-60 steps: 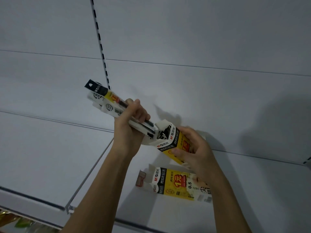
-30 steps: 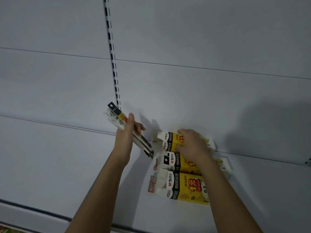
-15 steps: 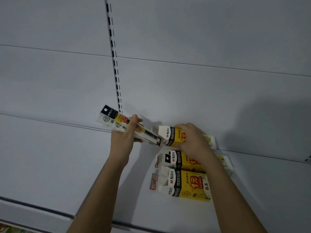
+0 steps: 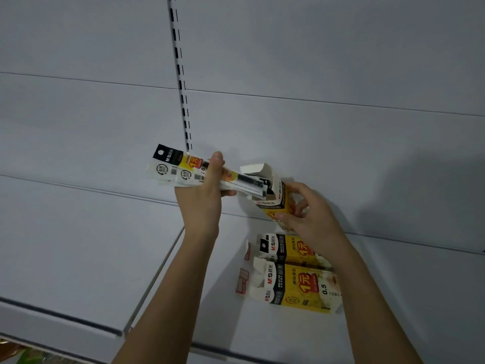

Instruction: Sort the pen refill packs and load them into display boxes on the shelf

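The left hand (image 4: 202,198) is clamped around a bundle of flat white, yellow and black pen refill packs (image 4: 189,170), thumb over the top. The bundle's lower ends sit inside the open mouth of a yellow, white and black cardboard display box (image 4: 275,198). The right hand (image 4: 305,219) grips that box, fingers curled around its far side and thumb on its printed face, holding it tilted just above the pale grey shelf (image 4: 78,245). Below the right hand, two more matching display boxes (image 4: 294,274) lie side by side on the shelf, touching each other.
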### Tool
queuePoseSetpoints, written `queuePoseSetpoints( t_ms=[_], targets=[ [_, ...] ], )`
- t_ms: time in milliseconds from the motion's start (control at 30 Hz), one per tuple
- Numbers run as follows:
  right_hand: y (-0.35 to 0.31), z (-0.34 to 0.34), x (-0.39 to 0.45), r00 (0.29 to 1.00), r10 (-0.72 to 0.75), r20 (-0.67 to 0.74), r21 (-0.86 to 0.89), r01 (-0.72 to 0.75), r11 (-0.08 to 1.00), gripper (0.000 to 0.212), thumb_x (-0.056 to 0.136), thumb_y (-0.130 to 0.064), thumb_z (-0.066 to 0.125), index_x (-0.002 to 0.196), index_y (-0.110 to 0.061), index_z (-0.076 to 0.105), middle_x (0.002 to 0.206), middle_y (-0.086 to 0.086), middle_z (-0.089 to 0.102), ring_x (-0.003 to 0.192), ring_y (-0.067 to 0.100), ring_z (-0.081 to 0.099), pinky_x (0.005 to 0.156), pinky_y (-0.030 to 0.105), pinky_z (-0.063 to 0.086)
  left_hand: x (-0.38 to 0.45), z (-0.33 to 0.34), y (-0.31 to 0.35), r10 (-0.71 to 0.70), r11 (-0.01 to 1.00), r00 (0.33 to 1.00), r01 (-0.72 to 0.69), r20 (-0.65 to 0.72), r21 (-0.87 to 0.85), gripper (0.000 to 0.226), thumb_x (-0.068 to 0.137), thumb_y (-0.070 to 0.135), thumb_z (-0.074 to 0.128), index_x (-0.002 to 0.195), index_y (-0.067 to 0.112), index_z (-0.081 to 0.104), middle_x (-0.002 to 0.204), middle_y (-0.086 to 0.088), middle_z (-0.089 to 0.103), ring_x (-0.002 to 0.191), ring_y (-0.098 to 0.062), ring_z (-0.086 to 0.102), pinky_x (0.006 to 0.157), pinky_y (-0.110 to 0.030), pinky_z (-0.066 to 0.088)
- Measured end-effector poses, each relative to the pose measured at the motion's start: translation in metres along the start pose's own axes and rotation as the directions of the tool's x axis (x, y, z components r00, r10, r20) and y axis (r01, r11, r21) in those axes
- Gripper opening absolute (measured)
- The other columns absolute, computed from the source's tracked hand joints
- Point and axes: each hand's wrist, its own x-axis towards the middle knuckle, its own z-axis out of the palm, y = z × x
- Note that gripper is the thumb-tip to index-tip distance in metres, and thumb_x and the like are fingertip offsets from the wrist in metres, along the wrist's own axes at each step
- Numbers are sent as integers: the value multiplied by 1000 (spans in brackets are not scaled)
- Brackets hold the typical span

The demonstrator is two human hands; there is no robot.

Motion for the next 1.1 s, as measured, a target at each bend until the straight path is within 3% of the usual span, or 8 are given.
queuePoseSetpoints(
  t_ms=[200, 367, 533, 700, 833, 933, 1033, 1100],
  targets=[
    [-1, 5, -4, 1000, 13, 16, 9, -13, 1000, 59, 84, -20, 77, 127, -50, 50, 79, -16, 50, 73, 5, 54, 62, 17, 43, -12, 8, -9, 97, 981, 995, -94, -11, 171, 17, 81, 26, 80, 78, 14, 68, 71, 2, 73, 66, -12, 71, 55, -24, 57],
    [-7, 13, -4, 998, -14, 59, 17, 13, 1000, 59, 85, -12, 75, 134, -35, 52, 78, -22, 44, 68, -17, 51, 60, 5, 40, -16, 12, -20, 126, 929, 985, -158, 116, 334, 29, 78, 33, 81, 95, 13, 69, 83, 3, 74, 75, -8, 72, 62, -32, 61],
    [-4, 11, -1, 1000, -7, -16, -29, 6, 1000, 61, 84, -14, 76, 135, -36, 52, 97, -23, 51, 76, -4, 47, 81, 25, 47, -11, 2, -21, 49, 956, 977, -106, 207, 274, 34, 91, 33, 67, 105, 5, 54, 90, -2, 68, 85, -15, 71, 64, -28, 57],
    [-4, 18, -1, 997, -29, -68, -22, 28, 999, 60, 85, -17, 74, 138, -33, 50, 111, -17, 54, 90, 1, 51, 92, 34, 53, -12, -6, -20, 134, 958, 979, -167, 151, 232, 51, 85, 5, 73, 117, 23, 37, 101, 1, 61, 96, -11, 68, 62, -29, 60],
    [-2, 23, 1, 998, -27, -62, -21, 26, 999, 61, 85, -17, 75, 137, -35, 51, 119, -15, 55, 109, 9, 57, 96, 40, 53, -10, -10, -25, 167, 905, 958, -243, 233, 350, 40, 86, 15, 75, 106, 31, 43, 95, 7, 62, 88, -8, 71, 66, -30, 61],
    [0, 22, 1, 999, -9, -53, -9, 9, 1000, 63, 84, -15, 75, 137, -38, 50, 118, -16, 55, 111, 9, 57, 98, 41, 51, -9, -12, -20, 89, 946, 945, -180, 316, 271, 3, 100, 23, 53, 98, 22, 54, 97, -4, 69, 91, -18, 72, 68, -34, 60],
    [0, 19, 2, 998, 7, -55, -29, -8, 1000, 63, 85, -16, 75, 140, -36, 49, 118, -15, 55, 108, 10, 56, 97, 40, 52, -4, -16, -22, 15, 951, 961, -98, 275, 292, 33, 106, 20, 35, 98, 5, 64, 97, -7, 69, 92, -14, 70, 70, -31, 60],
    [0, 20, 2, 998, 3, -57, -24, -4, 1000, 64, 85, -16, 75, 139, -36, 49, 119, -15, 55, 109, 10, 56, 97, 40, 52, 0, -19, -23, 21, 938, 968, -106, 252, 330, 20, 104, 17, 44, 101, 8, 61, 92, -5, 70, 86, -11, 71, 68, -28, 59]
  ],
)
